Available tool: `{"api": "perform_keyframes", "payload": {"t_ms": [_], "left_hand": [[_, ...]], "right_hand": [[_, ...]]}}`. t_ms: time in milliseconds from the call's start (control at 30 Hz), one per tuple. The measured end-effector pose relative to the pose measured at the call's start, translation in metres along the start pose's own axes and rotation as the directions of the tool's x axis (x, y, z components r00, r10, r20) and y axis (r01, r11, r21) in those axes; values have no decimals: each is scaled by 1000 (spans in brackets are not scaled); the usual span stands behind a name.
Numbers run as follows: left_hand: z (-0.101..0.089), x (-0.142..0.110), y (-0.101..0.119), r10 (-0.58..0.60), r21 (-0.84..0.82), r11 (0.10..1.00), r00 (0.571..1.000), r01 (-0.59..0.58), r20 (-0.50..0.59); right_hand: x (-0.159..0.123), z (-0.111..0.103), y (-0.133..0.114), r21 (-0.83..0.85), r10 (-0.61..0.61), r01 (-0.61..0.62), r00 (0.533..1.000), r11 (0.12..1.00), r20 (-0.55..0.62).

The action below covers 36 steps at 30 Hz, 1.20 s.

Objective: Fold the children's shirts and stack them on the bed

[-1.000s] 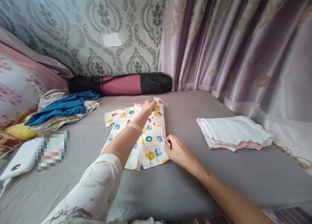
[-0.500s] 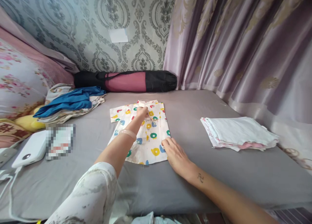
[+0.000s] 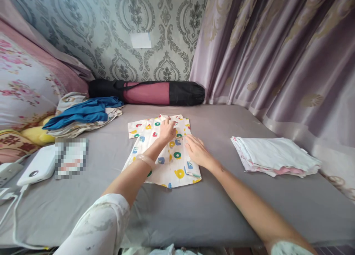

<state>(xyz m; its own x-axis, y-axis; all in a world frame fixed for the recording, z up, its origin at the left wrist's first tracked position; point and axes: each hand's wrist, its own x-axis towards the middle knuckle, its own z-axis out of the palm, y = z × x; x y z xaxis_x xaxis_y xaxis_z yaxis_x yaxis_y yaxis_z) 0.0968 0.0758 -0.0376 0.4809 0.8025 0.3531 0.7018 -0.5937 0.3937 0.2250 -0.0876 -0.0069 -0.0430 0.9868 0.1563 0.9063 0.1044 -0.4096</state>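
Observation:
A small white shirt printed with colourful figures lies on the grey sheet, its right side folded inward. My left hand rests on its upper part below the collar, fingers a little bent and apart. A pale bangle circles that wrist. Against the shirt's right edge, just under the folded sleeve, my right hand lies with its fingers stretched out. Below that hand, the lower right corner of the shirt spreads outward. Part of the cloth is hidden under both hands.
A stack of folded white clothes lies at the right. To the left are a heap of clothes with a blue piece, a white power bank with cables, and a blurred-out item. A black-and-pink rolled bag lies along the wall.
My right hand has moved up along the shirt's right edge from the lower hem, and the lower right corner now lies further out. My left hand's fingers have loosened and spread.

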Motion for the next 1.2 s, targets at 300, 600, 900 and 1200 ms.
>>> {"api": "perform_keyframes", "payload": {"t_ms": [300,600,900,1200], "left_hand": [[-26,-67,4,-3,112,992,894,-53,449],[-50,-115,2,64,27,996,854,-90,516],[-54,-129,5,81,61,989,849,-131,523],[-50,-131,5,111,48,988,888,-147,446]], "right_hand": [[92,44,13,-230,84,-62,993,971,87],[103,61,16,-257,129,-87,980,963,151],[144,52,20,-274,100,-94,995,957,10],[175,72,37,-262,195,-173,979,949,58]]}}
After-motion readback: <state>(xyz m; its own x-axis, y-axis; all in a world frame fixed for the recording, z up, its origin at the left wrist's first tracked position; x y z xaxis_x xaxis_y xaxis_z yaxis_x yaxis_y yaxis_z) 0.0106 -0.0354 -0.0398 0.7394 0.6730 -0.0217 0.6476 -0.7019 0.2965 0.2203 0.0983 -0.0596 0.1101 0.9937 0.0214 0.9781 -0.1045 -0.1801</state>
